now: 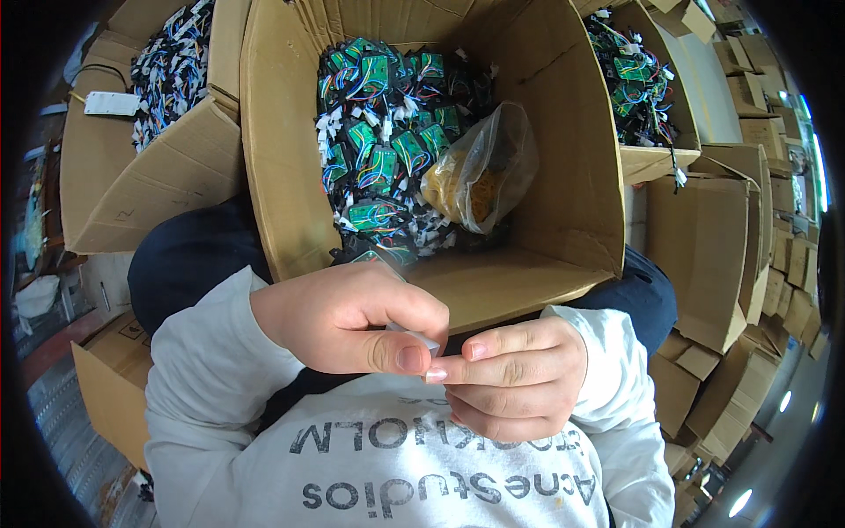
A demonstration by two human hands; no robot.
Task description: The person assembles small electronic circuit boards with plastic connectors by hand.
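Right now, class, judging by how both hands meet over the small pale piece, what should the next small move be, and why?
Probably ease the pinch open and turn the small pale piece into view. The left hand and right hand meet fingertip to fingertip over it, hiding nearly all of it, above the cardboard box of green circuit boards.

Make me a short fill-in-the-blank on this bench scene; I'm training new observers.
1. The open cardboard box on the lap holds ____ circuit boards with coloured wires.
2. A clear ____ of yellow bits lies on the boards.
3. The left hand and right hand pinch a small white piece at their ____.

Missing: green; plastic bag; fingertips
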